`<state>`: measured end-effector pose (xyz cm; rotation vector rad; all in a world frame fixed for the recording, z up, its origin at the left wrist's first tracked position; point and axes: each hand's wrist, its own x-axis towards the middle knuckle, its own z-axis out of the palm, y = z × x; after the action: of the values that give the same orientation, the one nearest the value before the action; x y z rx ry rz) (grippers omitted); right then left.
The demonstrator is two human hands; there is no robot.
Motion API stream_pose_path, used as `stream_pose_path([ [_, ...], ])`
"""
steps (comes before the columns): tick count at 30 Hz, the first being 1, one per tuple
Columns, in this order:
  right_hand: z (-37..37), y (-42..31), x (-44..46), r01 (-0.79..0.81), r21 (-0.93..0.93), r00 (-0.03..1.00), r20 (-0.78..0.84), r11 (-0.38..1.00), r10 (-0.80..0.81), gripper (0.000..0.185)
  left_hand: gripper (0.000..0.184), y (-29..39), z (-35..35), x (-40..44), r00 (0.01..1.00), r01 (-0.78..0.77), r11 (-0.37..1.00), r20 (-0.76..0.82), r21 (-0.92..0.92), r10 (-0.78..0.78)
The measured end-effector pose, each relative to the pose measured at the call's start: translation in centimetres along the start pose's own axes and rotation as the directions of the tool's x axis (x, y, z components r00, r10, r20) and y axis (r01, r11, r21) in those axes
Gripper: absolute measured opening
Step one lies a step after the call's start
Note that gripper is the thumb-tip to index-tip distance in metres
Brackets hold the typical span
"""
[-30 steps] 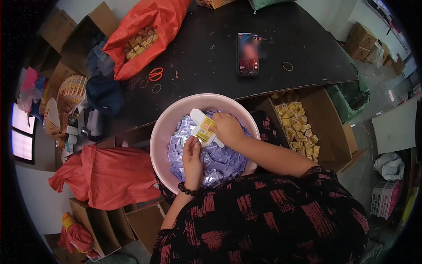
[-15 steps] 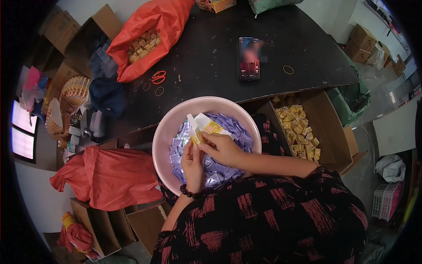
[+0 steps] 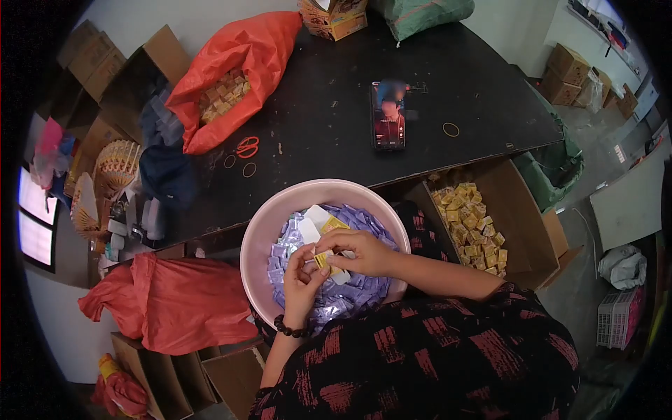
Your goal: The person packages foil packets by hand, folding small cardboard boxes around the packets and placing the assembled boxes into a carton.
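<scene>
Over a pink basin (image 3: 255,280) my left hand (image 3: 302,283), with a dark beaded bracelet at the wrist, pinches a small yellow-and-white box (image 3: 322,260). My right hand (image 3: 362,253) grips the same box from the other side, so fingers partly cover it. Purple foil packets (image 3: 367,283) fill the basin. On top of them, just beyond my fingers, lie white-and-yellow flat cartons (image 3: 332,224), partly hidden by my right hand. Whether a packet is inside the held box cannot be seen.
A cardboard box (image 3: 535,224) of small yellow boxes (image 3: 469,217) stands right of the basin. On the black table (image 3: 315,126) are a phone (image 3: 388,126), red scissors (image 3: 247,147), rubber bands and an open red bag (image 3: 245,49) of small boxes. Another red bag (image 3: 189,301) sits left.
The camera view has shifted, so the table and basin appear lower. The box in my hands looks shorter and more closed; its long white flap no longer sticks up. Both hands stay on it.
</scene>
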<state>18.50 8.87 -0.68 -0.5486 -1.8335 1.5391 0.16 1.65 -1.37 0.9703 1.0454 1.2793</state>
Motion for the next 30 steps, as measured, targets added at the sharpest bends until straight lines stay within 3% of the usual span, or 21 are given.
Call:
stream_pose_path([
  [4, 1.0, 3.0, -0.7, 0.022, 0.145, 0.988, -0.155, 0.989, 0.001, 0.022, 0.043, -0.1, -0.4, -0.3, 0.993, 0.087, 0.996, 0.087, -0.012, -0.086],
  [7, 0.4, 3.6, -0.7, 0.052, 0.019, 0.988, -0.148, 0.998, -0.048, 0.018, 0.036, -0.7, -0.2, -0.4, 0.983, 0.156, 0.987, 0.100, -0.036, -0.152],
  [9, 0.5, 3.2, -0.9, -0.138, 0.299, 0.982, -0.085, 0.944, 0.170, 0.017, 0.039, -0.8, 0.5, -0.4, 0.996, 0.039, 0.999, 0.076, -0.006, -0.039],
  [10, 0.7, 2.8, -0.8, -0.138, 0.300, 0.982, -0.085, 0.944, 0.171, 0.017, 0.039, -0.9, 0.5, -0.4, 0.996, 0.041, 0.999, 0.076, -0.006, -0.040],
  [12, 1.1, 2.2, -0.7, -0.010, 0.327, 0.965, -0.245, 0.945, 0.095, 0.019, 0.045, -1.2, 0.6, -0.2, 0.999, -0.022, 0.998, 0.034, -0.059, 0.024],
  [15, 0.9, 2.1, -0.7, -0.109, 0.190, 0.966, -0.211, 0.976, 0.149, 0.019, 0.049, -1.3, 0.6, -0.3, 0.999, 0.014, 0.999, 0.042, -0.045, -0.012],
  [19, 1.1, 1.8, -0.9, -0.095, 0.183, 0.955, -0.260, 0.979, 0.142, 0.016, 0.051, -1.2, 0.8, -0.2, 0.997, 0.020, 0.999, 0.079, -0.046, -0.016],
  [22, 1.1, 1.7, -1.0, -0.128, 0.286, 0.935, -0.284, 0.950, 0.212, 0.015, 0.053, -0.7, 0.8, -0.2, 0.994, 0.016, 0.999, 0.110, -0.043, -0.011],
  [28, 0.5, 1.0, -1.5, -0.010, -0.021, 0.972, -0.235, 1.000, 0.005, 0.016, 0.054, -0.8, 0.6, -0.3, 0.991, 0.081, 0.994, 0.108, -0.071, -0.073],
  [30, 0.1, 1.4, -1.5, -0.184, 0.071, 0.961, -0.199, 0.980, 0.195, 0.013, 0.054, -0.8, 0.7, -0.2, 0.989, 0.045, 0.998, 0.142, -0.035, -0.040],
])
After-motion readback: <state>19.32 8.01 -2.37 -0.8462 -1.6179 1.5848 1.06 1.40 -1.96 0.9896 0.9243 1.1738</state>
